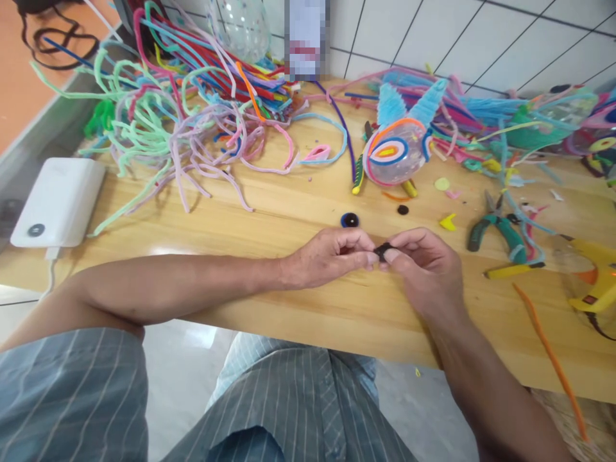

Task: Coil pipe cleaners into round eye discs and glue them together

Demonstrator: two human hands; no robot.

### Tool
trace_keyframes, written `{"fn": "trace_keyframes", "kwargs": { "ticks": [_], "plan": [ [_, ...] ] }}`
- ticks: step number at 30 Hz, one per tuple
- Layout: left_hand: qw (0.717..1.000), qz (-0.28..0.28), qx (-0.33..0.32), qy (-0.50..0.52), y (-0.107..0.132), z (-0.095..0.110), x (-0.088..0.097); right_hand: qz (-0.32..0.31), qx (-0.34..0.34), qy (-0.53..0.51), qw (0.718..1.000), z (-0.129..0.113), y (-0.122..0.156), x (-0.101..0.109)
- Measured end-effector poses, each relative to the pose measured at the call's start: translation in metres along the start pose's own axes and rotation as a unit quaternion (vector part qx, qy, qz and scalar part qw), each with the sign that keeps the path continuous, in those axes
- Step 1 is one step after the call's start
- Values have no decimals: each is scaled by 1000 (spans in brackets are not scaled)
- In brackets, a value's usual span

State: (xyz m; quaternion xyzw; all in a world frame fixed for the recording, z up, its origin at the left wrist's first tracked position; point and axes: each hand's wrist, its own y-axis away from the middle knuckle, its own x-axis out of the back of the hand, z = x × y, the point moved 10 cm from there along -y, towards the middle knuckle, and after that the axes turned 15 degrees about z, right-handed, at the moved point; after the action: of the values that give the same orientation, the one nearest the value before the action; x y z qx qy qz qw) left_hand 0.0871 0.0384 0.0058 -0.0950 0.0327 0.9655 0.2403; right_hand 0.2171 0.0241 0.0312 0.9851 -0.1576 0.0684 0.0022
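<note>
Over the front of the table, my left hand point(332, 256) and my right hand point(428, 263) meet, thumbs and fingers pinched on a small black pipe cleaner piece point(384, 250). Much of that piece is covered by my fingertips. Just beyond my left fingers lies a round coil point(350, 220), black with a blue rim. A smaller black coil point(403, 209) lies past my right hand. Farther back stands a clear plastic bottle figure point(397, 154) with fuzzy light-blue ears and an eye of orange, white, pink and blue rings.
Tangled pipe cleaners point(178, 128) heap at the back left, near a white power bank point(58, 202). To the right are green-handled pliers point(498, 231), a yellow glue gun point(597, 269) and an orange pipe cleaner point(551, 359) reaching over the front edge. A tiled wall point(433, 38) bounds the back.
</note>
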Motion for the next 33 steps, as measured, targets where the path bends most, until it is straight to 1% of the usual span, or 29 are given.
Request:
{"fn": "trace_keyframes", "kwargs": {
  "ticks": [6, 8, 12, 16, 18, 21, 26, 33],
  "plan": [
    [998, 46, 12, -39, 3, -1, 6, 23, 47, 32, 998, -6, 8, 1],
    [998, 46, 2, -48, 3, 1, 7, 20, 55, 34, 998, -4, 10, 1],
    [998, 27, -17, -48, 4, 7, 4, 24, 35, 21, 999, 0, 10, 3],
    [995, 55, 6, -80, 5, 4, 7, 38, 20, 21, 999, 0, 5, 6],
    [992, 74, 13, -99, 5, 3, 10, 31, 5, 17, 999, 2, 3, 4],
    [991, 79, 16, -104, 5, 1, 11, 19, -12, 15, 1000, 7, 2, 3],
    [992, 77, 11, -103, 4, -2, 12, 0, 5, 21, 1000, 8, 3, 0],
    [993, 69, -14, -97, 1, 5, 13, 1, 33, 20, 999, 4, 2, -3]
  ]
}}
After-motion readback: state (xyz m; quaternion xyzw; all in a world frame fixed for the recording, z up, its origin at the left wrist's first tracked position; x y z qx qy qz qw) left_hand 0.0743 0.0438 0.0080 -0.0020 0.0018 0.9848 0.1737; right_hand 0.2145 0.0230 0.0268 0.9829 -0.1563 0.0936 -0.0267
